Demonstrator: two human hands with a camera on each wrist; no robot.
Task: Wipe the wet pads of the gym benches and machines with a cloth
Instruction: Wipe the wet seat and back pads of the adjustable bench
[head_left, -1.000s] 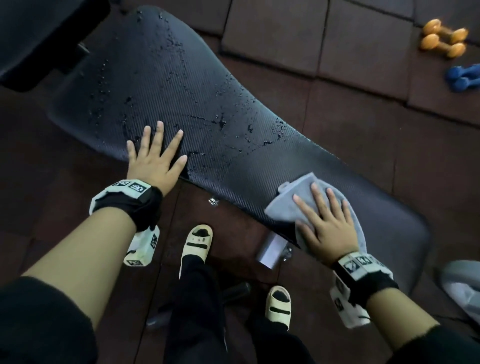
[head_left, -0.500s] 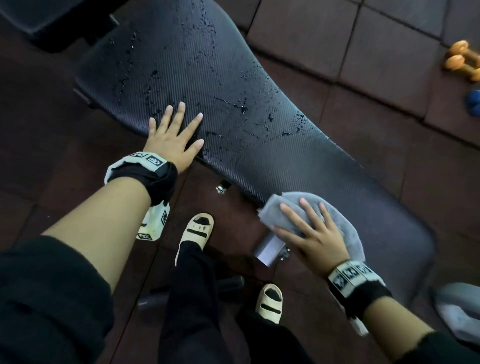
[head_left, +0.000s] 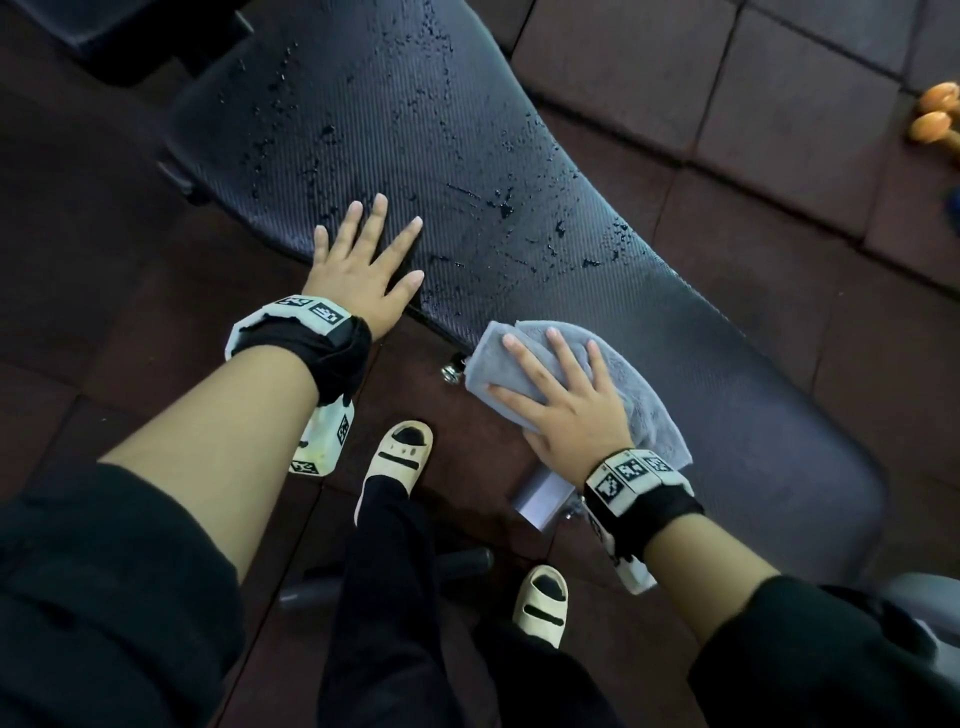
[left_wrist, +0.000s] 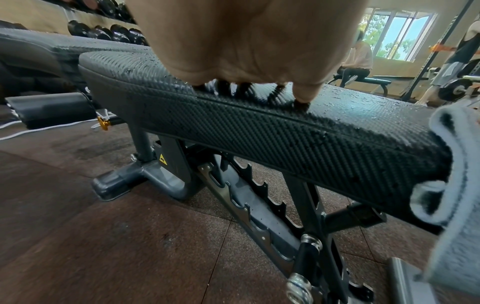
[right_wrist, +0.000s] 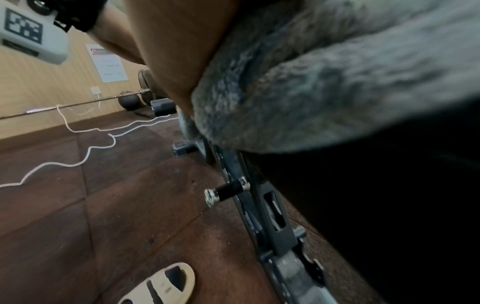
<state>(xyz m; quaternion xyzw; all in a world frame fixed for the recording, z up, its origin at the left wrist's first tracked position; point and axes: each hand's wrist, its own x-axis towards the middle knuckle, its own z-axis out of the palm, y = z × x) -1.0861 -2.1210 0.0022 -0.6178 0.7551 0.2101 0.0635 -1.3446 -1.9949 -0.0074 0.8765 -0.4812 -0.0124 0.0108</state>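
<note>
The left hand (head_left: 363, 270) lies flat on the near edge of the black pad (head_left: 519, 130). Its fingers (head_left: 381, 218) are straight and spread apart, and they hold nothing. From the left wrist view the fingertips (left_wrist: 302, 96) press down on the pad's top. Water drops (head_left: 498, 205) sit on the pad in front of this hand and to its right.

Further right, the gray cloth (head_left: 644, 384) lies on the near edge of the pad and hangs a little over the side. The right hand (head_left: 566, 410) lies flat on top of the cloth. Its fingers (head_left: 558, 358) are straight and spread, pressing the cloth down, so the cloth is under the fingers and pokes out past them on the left and right. The pad to the right of the cloth looks dry.

Two pale sandals (head_left: 397, 452) stand on the brown floor (head_left: 753, 130) below the hands. Orange dumbbells (head_left: 935, 117) lie on the floor at the far right.
</note>
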